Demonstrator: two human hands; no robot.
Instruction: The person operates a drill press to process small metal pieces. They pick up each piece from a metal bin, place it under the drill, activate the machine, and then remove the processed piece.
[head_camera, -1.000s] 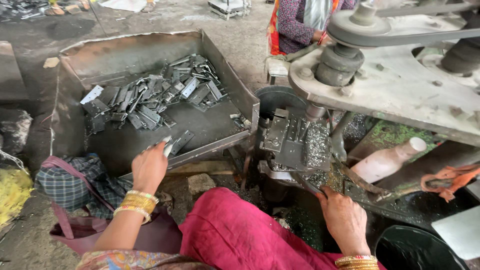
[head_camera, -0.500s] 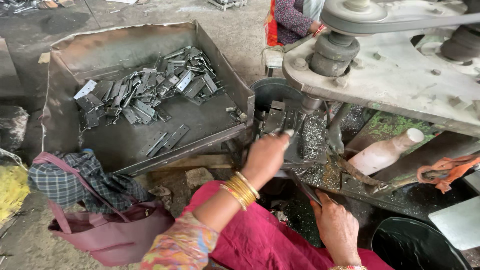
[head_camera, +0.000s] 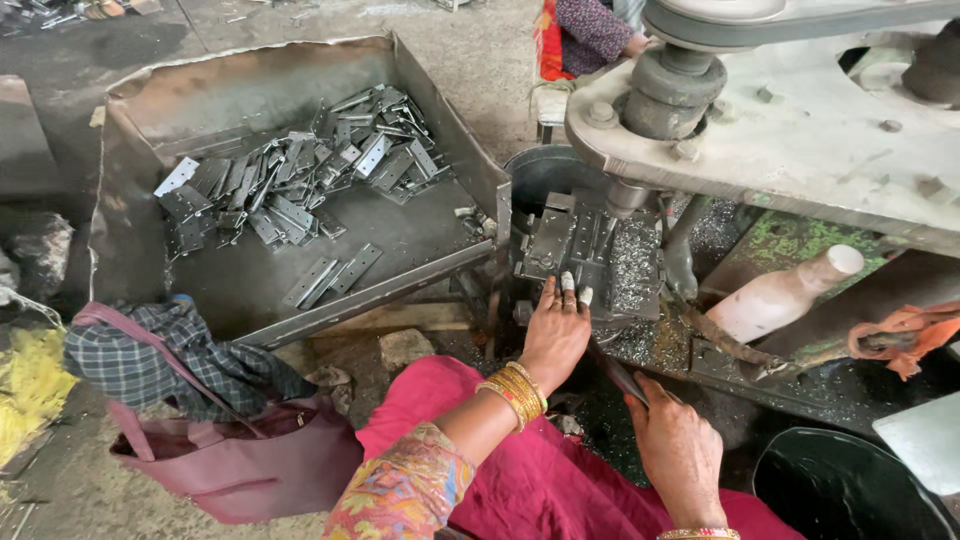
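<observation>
The left hand (head_camera: 556, 335) lay palm down on the front edge of the press die (head_camera: 580, 250), its fingertips (head_camera: 566, 284) pressed on a dark metal strip there — whether the fingers pinched that strip or only rested on it could not be told. Gold bangles (head_camera: 514, 392) ringed that wrist above a patterned sleeve. The right hand (head_camera: 678, 448) sat lower and to the right, closed around a thin dark rod (head_camera: 618, 376) that slanted up toward the die.

Around the die lay a litter of small bright metal scraps (head_camera: 634, 268), and above it hung the press's heavy grey frame (head_camera: 800, 140) with a round spindle and a belt. A pale plastic bottle (head_camera: 782, 294) leaned just right of the die, with an orange rag (head_camera: 905, 335) beyond it. Below the right hand stood a dark round bucket (head_camera: 850, 490).

To the left, well apart from both hands, a battered sheet-metal tray (head_camera: 140, 220) held a heap of flat grey metal plates (head_camera: 300, 175); 2 or 3 more lay alone near its front lip. A maroon bag (head_camera: 240, 460) with a checked cloth (head_camera: 160, 355) on it sat beside the person's red-clad knee (head_camera: 560, 480). At the top edge another person's sleeve (head_camera: 592, 28) showed.
</observation>
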